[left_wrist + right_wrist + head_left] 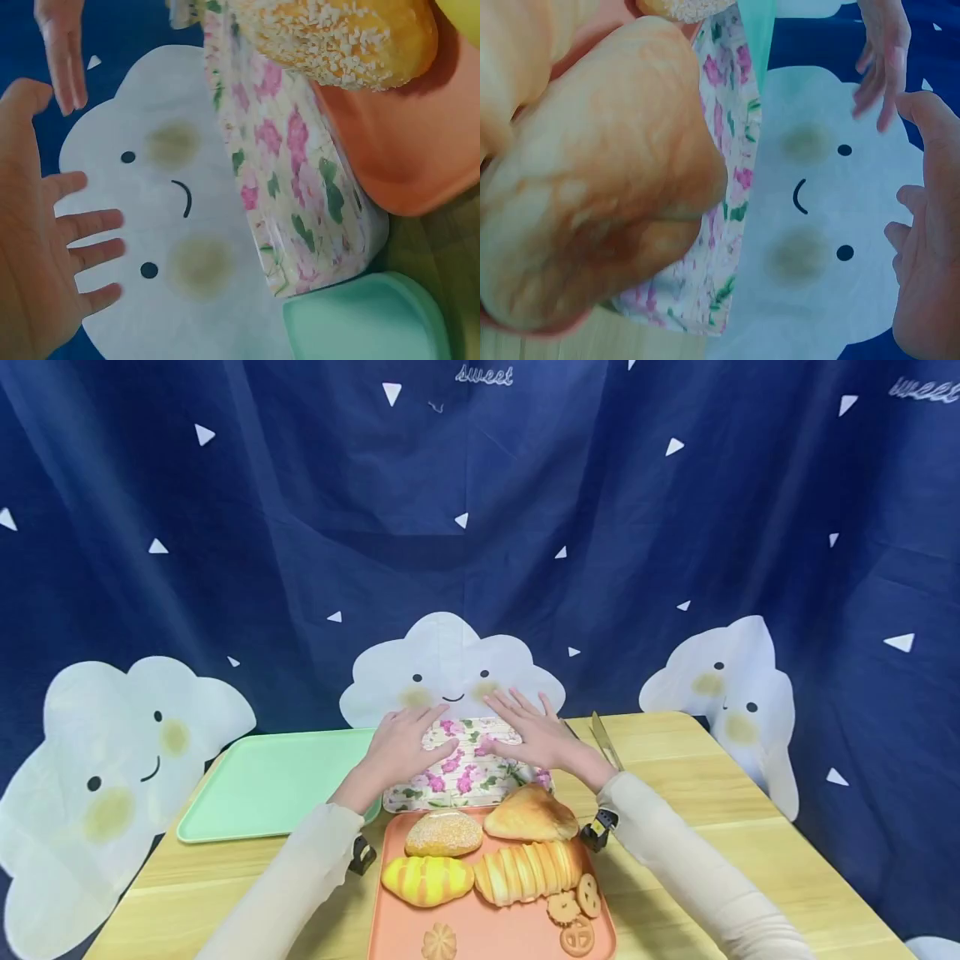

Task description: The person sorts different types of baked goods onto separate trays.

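Both hands are spread flat, palms down, over the far half of a floral tray (468,772) in the head view. My left hand (408,739) is above its left part and my right hand (528,731) above its right part, thumbs nearly meeting. Neither hand holds anything. In the left wrist view the left hand (52,247) shows straight fingers beside the floral tray (292,172). The right wrist view shows the right hand (930,247) in front of the cloud backdrop, apart from the floral tray (724,142). Whether the palms touch the tray is unclear.
An orange tray (517,935) near me carries a sesame bun (444,833), a triangular bread (531,814), a yellow roll (427,880), a sliced loaf (528,870) and cookies (573,910). A green tray (273,785) lies at the left. A knife (604,739) rests to the right.
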Demonstrator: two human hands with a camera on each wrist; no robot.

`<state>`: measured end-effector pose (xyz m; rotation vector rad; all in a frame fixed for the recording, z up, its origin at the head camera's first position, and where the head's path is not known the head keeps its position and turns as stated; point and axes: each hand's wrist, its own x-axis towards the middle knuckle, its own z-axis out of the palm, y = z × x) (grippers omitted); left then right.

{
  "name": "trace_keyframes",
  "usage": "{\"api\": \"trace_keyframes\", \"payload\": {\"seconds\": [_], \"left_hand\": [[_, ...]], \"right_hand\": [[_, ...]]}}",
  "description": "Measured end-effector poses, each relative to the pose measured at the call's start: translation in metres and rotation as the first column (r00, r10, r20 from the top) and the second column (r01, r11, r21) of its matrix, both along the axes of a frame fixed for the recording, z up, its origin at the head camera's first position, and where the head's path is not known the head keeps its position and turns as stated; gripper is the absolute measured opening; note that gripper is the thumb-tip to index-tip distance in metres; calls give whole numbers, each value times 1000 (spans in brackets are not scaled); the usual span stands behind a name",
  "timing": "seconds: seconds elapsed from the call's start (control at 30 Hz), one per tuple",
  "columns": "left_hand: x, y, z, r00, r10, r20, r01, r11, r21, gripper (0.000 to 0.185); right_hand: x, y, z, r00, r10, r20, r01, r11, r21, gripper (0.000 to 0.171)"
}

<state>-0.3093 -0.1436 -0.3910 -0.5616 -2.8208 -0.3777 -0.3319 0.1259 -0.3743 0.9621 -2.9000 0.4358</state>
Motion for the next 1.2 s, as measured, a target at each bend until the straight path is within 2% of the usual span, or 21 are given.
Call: {"api": "trace_keyframes", "payload": {"seconds": [0.13, 0.2, 0.27, 0.33, 0.4, 0.53, 0.63, 0.7, 0.8, 0.97, 1.07, 1.2], "left_hand": [[10, -16, -1, 997, 60, 54, -65, 993, 95, 67], [16, -26, -4, 991, 85, 105, -98, 987, 126, 63], [22, -37, -7, 976, 110, 185, -139, 979, 149, 58], [28, -47, -11, 951, 120, 284, -176, 968, 181, 50], [34, -55, -15, 919, 108, 379, -203, 954, 219, 43], [49, -63, -19, 833, 63, 549, -273, 910, 311, 30], [58, -66, -23, 787, 17, 617, -289, 894, 343, 22], [63, -66, -27, 770, -23, 637, -271, 893, 360, 18], [66, -67, -35, 758, -86, 647, -231, 891, 390, 15], [66, -69, -48, 742, -143, 655, -231, 863, 450, 13], [66, -69, -54, 752, -137, 644, -246, 849, 468, 11], [66, -67, -62, 781, -97, 617, -267, 841, 470, 11]], "right_hand": [[2, 11, 0, 1000, 8, -22, -8, 1000, -14, 79], [3, 19, 0, 999, 8, -33, -9, 1000, -21, 79], [5, 30, -2, 999, -1, -47, 0, 1000, -22, 79], [7, 42, -3, 999, -9, -48, 8, 999, -33, 79], [9, 56, -6, 998, -26, -51, 25, 999, -36, 79], [12, 82, -13, 997, -74, -22, 72, 995, -64, 78], [13, 99, -18, 993, -115, 26, 116, 989, -89, 79], [12, 109, -22, 988, -143, 51, 147, 985, -92, 79], [11, 122, -28, 981, -180, 79, 186, 979, -85, 80], [8, 134, -37, 964, -238, 118, 246, 967, -64, 87], [8, 135, -41, 941, -299, 161, 306, 952, -24, 98], [8, 136, -45, 904, -370, 212, 364, 929, 71, 105]]}}
